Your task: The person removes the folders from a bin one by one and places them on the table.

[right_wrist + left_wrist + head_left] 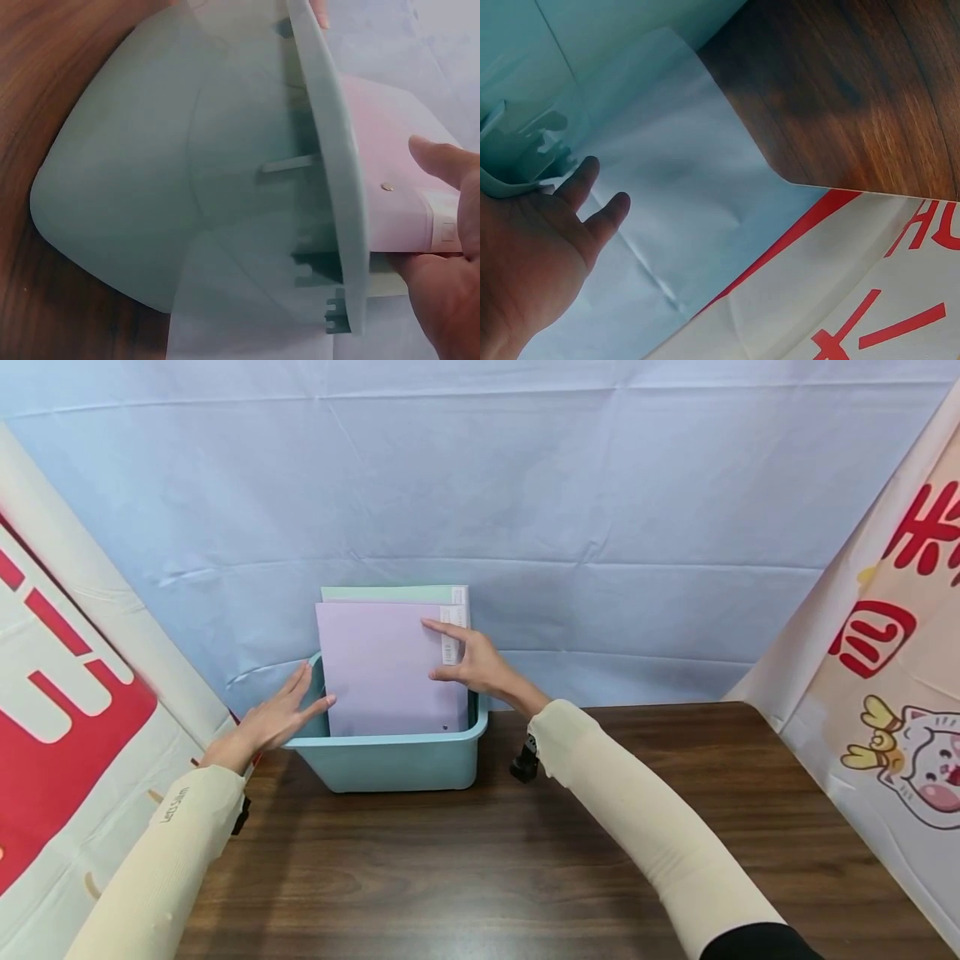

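Note:
A purple file folder (382, 668) with a white spine label stands upright in a light blue plastic bin (397, 764). Behind it a pale green folder (390, 593) shows its top edge. My right hand (480, 664) holds the purple folder by its spine side. In the right wrist view the thumb (439, 159) lies over the front cover, and other fingers reach behind the spine. At the bin's left rim rests my left hand (273, 718), fingers extended and thumb pointing inward over the bin. The folders' lower ends are hidden inside the bin.
The bin sits on a dark wood table (465, 868), near its back edge. A light blue cloth (600, 510) hangs behind. Printed banners stand at the left (67, 718) and at the right (885, 693).

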Motion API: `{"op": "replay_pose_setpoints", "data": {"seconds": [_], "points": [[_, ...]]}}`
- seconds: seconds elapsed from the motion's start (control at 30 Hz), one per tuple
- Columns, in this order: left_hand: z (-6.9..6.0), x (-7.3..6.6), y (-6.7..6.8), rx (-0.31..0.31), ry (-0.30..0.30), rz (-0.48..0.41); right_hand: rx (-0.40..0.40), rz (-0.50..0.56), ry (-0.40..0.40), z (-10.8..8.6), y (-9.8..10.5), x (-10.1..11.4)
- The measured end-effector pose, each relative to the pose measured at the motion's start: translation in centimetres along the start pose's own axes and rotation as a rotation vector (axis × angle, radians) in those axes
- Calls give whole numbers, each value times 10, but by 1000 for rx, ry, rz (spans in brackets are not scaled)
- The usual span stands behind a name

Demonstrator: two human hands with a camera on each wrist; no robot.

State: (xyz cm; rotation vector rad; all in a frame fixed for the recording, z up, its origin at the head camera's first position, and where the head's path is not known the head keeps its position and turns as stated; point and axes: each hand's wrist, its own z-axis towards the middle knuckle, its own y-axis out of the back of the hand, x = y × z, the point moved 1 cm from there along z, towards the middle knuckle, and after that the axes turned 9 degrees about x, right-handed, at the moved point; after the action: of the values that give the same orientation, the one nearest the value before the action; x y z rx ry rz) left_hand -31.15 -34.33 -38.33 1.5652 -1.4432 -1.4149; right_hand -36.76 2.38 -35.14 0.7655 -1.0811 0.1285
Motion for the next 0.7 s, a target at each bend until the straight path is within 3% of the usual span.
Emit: {"op": "replay_pose_setpoints", "data": {"seconds": [0.7], "points": [[2, 2, 0, -1, 5, 3, -194, 27, -3, -3, -6, -7]]}}
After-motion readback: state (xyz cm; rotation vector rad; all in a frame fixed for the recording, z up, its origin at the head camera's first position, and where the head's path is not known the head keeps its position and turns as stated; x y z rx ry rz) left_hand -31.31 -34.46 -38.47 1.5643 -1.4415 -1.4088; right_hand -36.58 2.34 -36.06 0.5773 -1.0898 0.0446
